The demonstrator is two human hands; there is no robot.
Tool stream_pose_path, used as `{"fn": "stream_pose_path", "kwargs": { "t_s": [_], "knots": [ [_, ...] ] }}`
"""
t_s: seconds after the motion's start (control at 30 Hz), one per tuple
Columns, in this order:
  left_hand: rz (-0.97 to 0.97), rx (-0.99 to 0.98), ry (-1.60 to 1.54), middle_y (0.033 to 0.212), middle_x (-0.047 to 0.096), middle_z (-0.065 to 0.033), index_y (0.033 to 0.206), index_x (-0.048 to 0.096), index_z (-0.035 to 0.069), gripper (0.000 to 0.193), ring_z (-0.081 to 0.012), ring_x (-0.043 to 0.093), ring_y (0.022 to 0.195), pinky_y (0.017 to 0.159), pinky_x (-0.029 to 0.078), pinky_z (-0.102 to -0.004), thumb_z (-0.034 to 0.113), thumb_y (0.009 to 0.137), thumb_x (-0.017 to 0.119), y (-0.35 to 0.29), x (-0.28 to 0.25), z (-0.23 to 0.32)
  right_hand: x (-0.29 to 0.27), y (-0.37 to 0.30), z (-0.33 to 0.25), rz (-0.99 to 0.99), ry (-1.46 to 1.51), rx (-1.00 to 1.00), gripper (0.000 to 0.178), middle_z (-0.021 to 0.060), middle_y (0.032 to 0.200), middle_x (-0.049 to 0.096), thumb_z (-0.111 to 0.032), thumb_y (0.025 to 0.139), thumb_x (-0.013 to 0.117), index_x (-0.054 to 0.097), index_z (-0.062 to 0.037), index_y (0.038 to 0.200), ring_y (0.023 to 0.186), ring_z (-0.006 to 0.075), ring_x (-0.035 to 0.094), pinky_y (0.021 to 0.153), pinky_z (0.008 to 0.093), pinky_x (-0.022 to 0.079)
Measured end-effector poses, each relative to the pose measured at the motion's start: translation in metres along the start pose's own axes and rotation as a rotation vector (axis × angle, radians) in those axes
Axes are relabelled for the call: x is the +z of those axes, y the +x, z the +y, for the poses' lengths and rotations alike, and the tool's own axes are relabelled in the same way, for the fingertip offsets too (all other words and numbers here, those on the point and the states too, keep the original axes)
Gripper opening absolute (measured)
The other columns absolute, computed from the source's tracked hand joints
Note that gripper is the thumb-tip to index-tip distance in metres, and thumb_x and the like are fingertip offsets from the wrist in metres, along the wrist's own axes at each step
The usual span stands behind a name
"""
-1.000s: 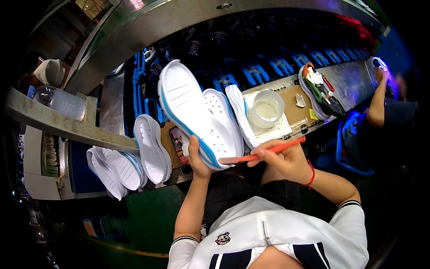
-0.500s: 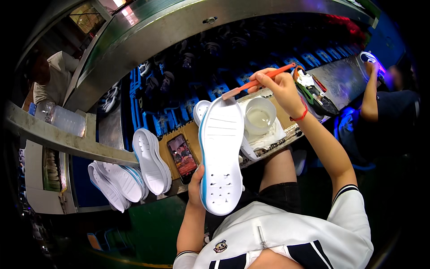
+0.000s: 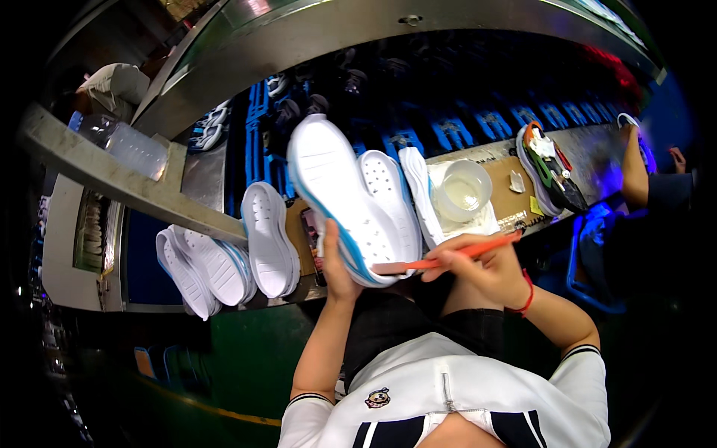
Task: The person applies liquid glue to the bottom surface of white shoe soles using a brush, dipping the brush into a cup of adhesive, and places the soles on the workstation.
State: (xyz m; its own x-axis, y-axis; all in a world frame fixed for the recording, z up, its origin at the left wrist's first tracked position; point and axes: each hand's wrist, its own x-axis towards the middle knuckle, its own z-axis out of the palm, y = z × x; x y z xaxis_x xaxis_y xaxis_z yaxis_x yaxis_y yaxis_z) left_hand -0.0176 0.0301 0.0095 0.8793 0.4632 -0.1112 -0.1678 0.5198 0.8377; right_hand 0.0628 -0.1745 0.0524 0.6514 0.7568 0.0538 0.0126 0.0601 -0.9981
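A white shoe sole with a blue stripe along its edge is tilted in my left hand, which grips it by the side near its holed end. My right hand is closed round the handle of an orange brush. The brush head rests at the near, holed end of the sole. Beyond my right hand, a clear plastic cup with some liquid stands on white paper. Another white sole lies just behind the held one, and one more leans beside the cup.
Several white soles stand at the left of the bench. A phone is partly hidden behind my left hand. A multicoloured shoe sits at the right; a co-worker's arm is beyond. A metal frame bar crosses the left.
My right hand has brought the brush from the sole's far tip down to its near end. The sole now leans further left in my left hand.
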Motion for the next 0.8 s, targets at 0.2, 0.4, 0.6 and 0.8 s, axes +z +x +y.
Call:
{"fn": "stream_pose_path", "kwargs": {
  "t_s": [0.2,0.4,0.6,0.8],
  "knots": [
    [-0.208,-0.257,-0.071,0.116,0.056,-0.0105,0.131,0.038,0.001,0.055,-0.0161,0.059,0.102,0.087,0.048,-0.0299,0.043,0.096,0.043,-0.024,0.008,-0.024,-0.048,0.049,0.023,0.254,0.070,-0.011,0.027,0.0119,0.077,0.069,-0.018,0.093,0.050,0.063,0.0051,0.094,0.071,0.0099,0.062,0.067,0.0207,0.043],
    [-0.505,0.137,-0.004,0.131,0.046,-0.0162,0.138,0.030,0.000,0.058,-0.0206,0.048,0.119,0.099,0.039,-0.0342,0.037,0.096,0.043,0.016,0.061,0.030,-0.087,0.031,0.000,0.592,0.485,-0.229,0.025,0.0125,0.085,0.069,-0.018,0.096,0.047,0.060,0.0020,0.104,0.079,0.0159,0.064,0.075,0.0252,0.047],
    [-0.734,0.320,-0.309,0.141,0.018,-0.0306,0.137,0.018,-0.006,0.067,-0.0529,0.038,0.120,0.095,0.044,-0.0569,0.041,0.094,0.038,0.267,0.159,0.242,-0.095,0.004,0.007,0.556,0.469,-0.189,0.024,0.0127,0.082,0.068,-0.019,0.095,0.049,0.060,0.0014,0.103,0.077,0.0159,0.065,0.073,0.0261,0.048],
    [-0.615,0.534,0.608,0.091,0.066,-0.0131,0.109,0.058,-0.002,0.031,-0.0185,0.066,0.078,0.071,0.056,-0.0324,0.022,0.091,0.056,0.170,0.125,0.157,-0.107,-0.037,0.043,0.618,0.435,-0.050,0.024,0.0132,0.081,0.069,-0.018,0.094,0.050,0.060,0.0026,0.101,0.073,0.0164,0.065,0.070,0.0239,0.047]
  ]
}}
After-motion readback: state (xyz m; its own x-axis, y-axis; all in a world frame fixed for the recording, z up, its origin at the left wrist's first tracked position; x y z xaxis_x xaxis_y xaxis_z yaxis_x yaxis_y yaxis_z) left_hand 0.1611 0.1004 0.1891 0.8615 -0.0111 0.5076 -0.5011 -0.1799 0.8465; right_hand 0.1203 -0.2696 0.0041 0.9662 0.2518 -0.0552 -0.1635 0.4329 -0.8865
